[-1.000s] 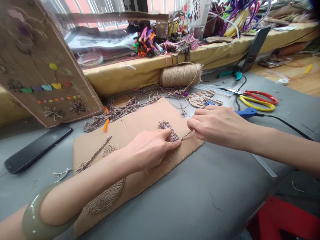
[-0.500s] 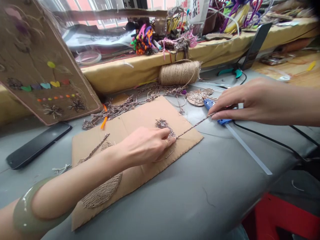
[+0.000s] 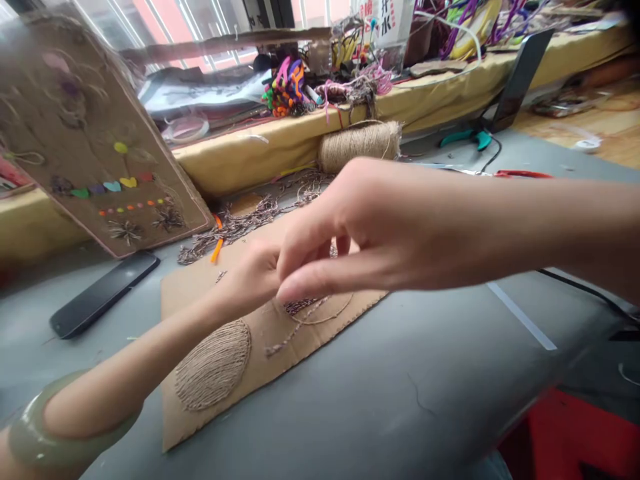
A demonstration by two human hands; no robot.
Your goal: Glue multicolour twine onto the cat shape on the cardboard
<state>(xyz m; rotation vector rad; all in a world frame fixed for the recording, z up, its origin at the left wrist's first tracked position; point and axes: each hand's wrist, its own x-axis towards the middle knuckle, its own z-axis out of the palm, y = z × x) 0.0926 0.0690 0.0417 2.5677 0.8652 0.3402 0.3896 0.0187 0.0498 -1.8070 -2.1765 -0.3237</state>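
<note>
My right hand [image 3: 345, 233] reaches across the middle of the view with its thumb and fingers curled together; what it holds, if anything, is hidden. Behind its fingertips my left hand [image 3: 255, 277] is over the cardboard sheet [image 3: 193, 427], its fingers covered by the right hand. Below the right hand a twisted brown cord [image 3: 295, 333] lies loose, its frayed end on the cardboard. A patch of twisted cord [image 3: 300, 305] shows inside a thin outlined shape, partly hidden. At the lower left of the sheet is an oval filled with twine [image 3: 215, 367].
A black phone [image 3: 107, 293] lies left of the sheet. Behind stand a decorated cardboard panel [image 3: 107, 227], a spool of twine [image 3: 357, 143] and tangled cords [image 3: 235, 223]. Farther right are teal-handled pliers [image 3: 467, 139], a red handle [image 3: 523, 173] and a clear glue stick [image 3: 523, 317].
My right hand has swept left from beside the blue glue gun to my left hand. The cord, stretched taut before, now has a loose end on the cardboard. The view has shifted slightly.
</note>
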